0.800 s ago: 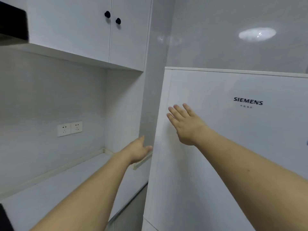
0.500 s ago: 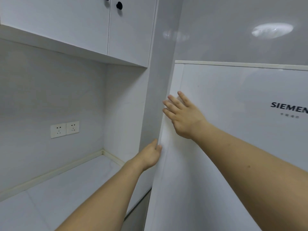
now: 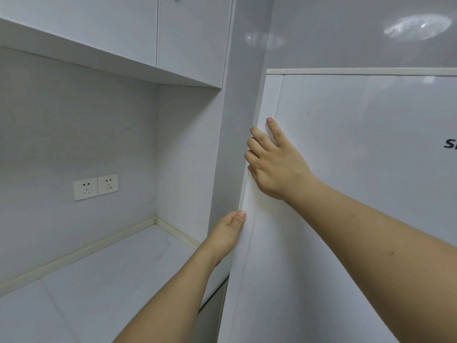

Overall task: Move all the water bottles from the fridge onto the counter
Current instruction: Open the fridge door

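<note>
Fridge (image 3: 346, 194), tall and white, fills the right side of the view with its door closed, so the water bottles cannot be seen. Part of a dark brand name shows at the far right edge of the door.

Both bare forearms reach toward the door's left edge. The right hand (image 3: 274, 164) lies on the door front near that edge, higher up, with its index finger straight against the surface and the other fingers bent around the edge, their tips hidden behind it. The left hand (image 3: 228, 233) sits lower on the same edge, thumb pressed on the front corner; its fingers are out of sight behind the edge, so whether they are curled around it cannot be told.

To the left, the table (image 3: 99, 280), a pale marble-look surface, runs back to a grey wall. Two white wall sockets (image 3: 95, 186) sit side by side on that wall above it. White upper cabinets (image 3: 153, 28) hang overhead. A narrow grey panel stands between the table nook and the fridge.
</note>
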The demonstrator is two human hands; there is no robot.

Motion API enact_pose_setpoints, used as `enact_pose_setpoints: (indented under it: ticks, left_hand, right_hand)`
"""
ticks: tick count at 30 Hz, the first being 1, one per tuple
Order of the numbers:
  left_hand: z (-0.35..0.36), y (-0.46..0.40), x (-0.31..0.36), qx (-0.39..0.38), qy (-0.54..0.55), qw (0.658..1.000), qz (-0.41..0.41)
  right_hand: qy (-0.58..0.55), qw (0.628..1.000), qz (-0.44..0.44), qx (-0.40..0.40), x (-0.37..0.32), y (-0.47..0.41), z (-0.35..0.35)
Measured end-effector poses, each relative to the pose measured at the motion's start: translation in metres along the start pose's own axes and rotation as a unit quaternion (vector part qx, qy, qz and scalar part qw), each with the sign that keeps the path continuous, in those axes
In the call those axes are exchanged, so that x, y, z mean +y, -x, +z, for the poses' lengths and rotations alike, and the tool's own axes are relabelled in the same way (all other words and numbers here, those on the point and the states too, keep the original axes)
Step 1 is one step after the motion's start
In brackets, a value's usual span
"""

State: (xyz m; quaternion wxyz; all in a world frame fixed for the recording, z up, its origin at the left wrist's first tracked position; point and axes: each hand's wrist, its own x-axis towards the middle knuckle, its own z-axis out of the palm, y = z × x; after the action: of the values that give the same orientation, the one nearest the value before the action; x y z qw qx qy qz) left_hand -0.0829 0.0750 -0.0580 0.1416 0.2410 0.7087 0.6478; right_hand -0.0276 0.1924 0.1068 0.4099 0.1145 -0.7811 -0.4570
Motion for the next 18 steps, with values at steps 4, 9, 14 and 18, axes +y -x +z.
enact_pose_setpoints:
  ticks: [4,9,14,18]
  left_hand:
    - [-0.015,0.029,-0.001,-0.010,0.021,1.000,0.004]
    - [-0.025,0.080,0.007,0.014,0.024,1.000,0.012]
    - [-0.031,0.155,0.017,0.051,0.015,0.998,0.026]
    - [-0.031,0.221,0.021,0.091,-0.015,0.995,0.035]
  right_hand:
    - [-0.004,1.000,0.001,0.015,-0.008,0.001,-0.025]
    - [-0.031,0.999,0.000,0.031,-0.020,0.003,-0.069]
    - [-0.046,0.998,0.004,0.043,-0.034,0.014,-0.128]
    - [-0.077,0.995,0.009,0.070,-0.046,0.031,-0.185]
